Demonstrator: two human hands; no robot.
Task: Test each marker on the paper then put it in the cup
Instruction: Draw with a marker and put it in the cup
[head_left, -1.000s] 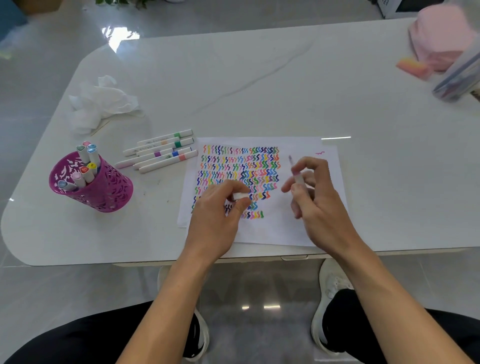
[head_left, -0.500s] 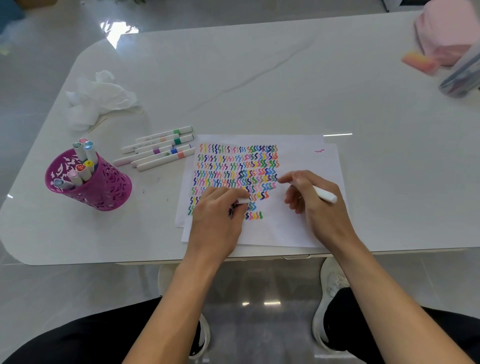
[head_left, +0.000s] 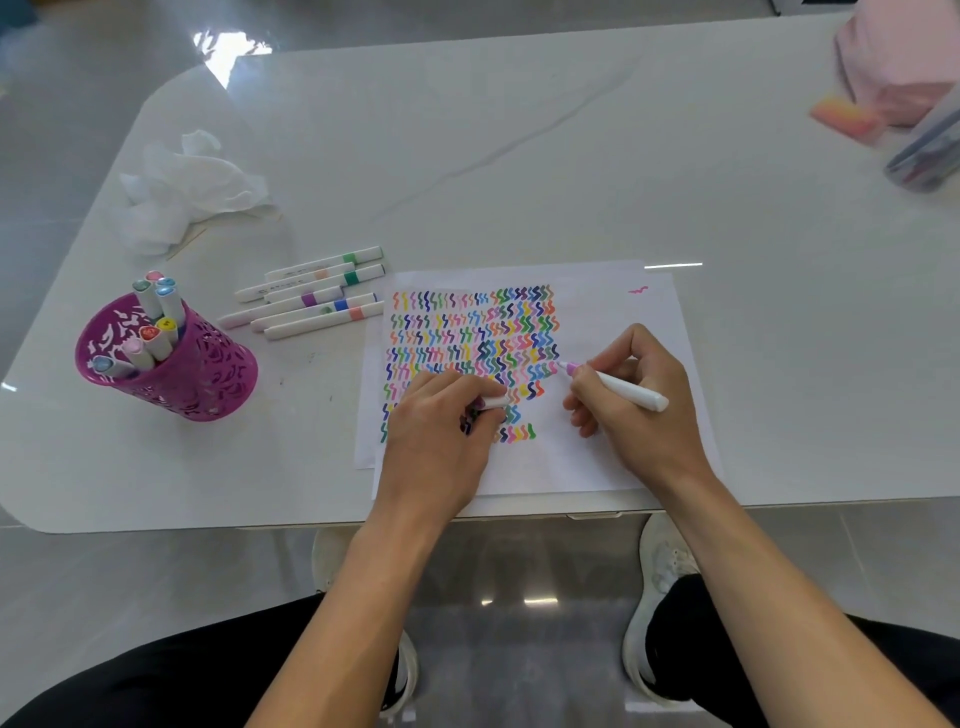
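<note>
My right hand (head_left: 639, 405) grips a white marker (head_left: 623, 391) in a writing hold, and its pink tip touches the white paper (head_left: 613, 322) at the right end of the rows of coloured squiggles. My left hand (head_left: 441, 441) rests on the paper's left part and pinches the marker's cap (head_left: 493, 401). A magenta cut-out cup (head_left: 171, 364) stands at the left with several markers upright in it. Several capped white markers (head_left: 311, 296) lie in a loose row between the cup and the paper.
A crumpled white tissue (head_left: 182, 192) lies at the back left with a thin wooden stick beside it. At the far right are a pink cloth item (head_left: 904, 57), an orange-pink block (head_left: 844, 117) and a clear pouch (head_left: 927, 150). The table's front edge runs just below the paper.
My right hand turned the marker from tip-up to tip-down and brought its tip to the paper at the squiggles. My left hand stayed on the paper with the cap.
</note>
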